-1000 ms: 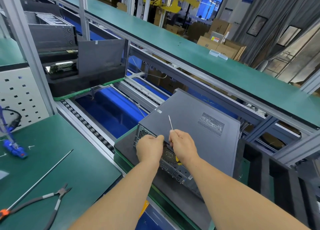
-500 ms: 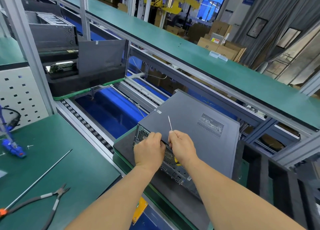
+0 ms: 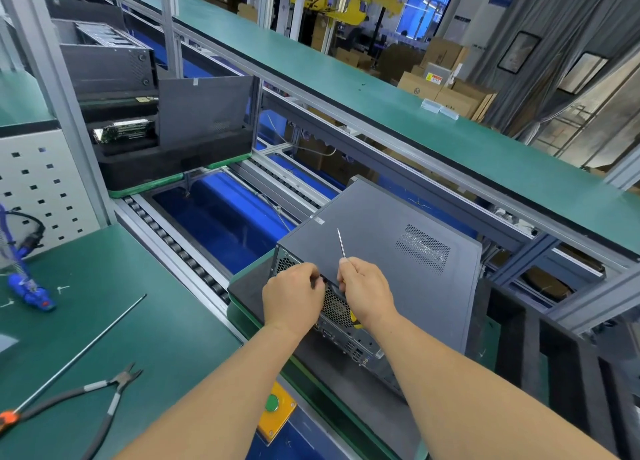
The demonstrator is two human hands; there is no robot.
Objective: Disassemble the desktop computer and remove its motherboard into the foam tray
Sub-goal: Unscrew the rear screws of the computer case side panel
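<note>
Head camera looks forward and down, close over the conveyor (image 3: 194, 262).

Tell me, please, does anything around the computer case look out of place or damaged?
Nothing looks damaged. The computer case lies closed on its foam pad, both hands at its rear edge. The right hand holds a screwdriver with its tip pointing up, away from the case.

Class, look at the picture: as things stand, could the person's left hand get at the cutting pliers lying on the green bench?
Probably yes. The pliers lie uncovered on the green bench, with nothing between them and the left hand, but that hand is busy at the computer case and must let go first.
</note>
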